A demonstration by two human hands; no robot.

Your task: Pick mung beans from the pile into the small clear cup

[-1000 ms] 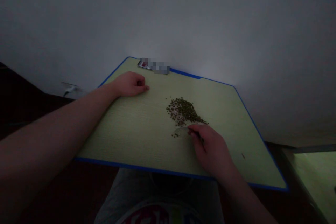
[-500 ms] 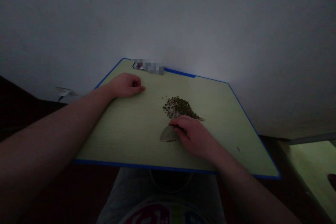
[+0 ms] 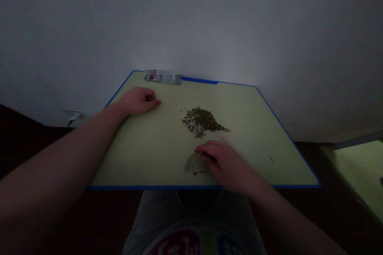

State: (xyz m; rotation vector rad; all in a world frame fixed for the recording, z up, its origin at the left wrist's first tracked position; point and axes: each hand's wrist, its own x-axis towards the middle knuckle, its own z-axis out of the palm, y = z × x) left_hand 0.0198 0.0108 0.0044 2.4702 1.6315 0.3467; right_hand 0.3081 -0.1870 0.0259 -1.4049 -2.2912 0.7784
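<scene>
At the desk's twelve o'clock edge, a pixelated object is blurred beyond telling; the right hand hides part of a round translucent disc; a speck at three o'clock is too small to name.

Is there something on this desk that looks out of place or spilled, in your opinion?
A dark speck lies alone on the pale green desktop, well to the right of the pile of small green beans. It looks stray, but it is too small to identify.

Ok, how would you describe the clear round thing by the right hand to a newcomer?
On the green tabletop, below the heap of small green beans, lies a clear round dish, partly under the right hand. Only it is transparent, with a few beans at its rim.
</scene>
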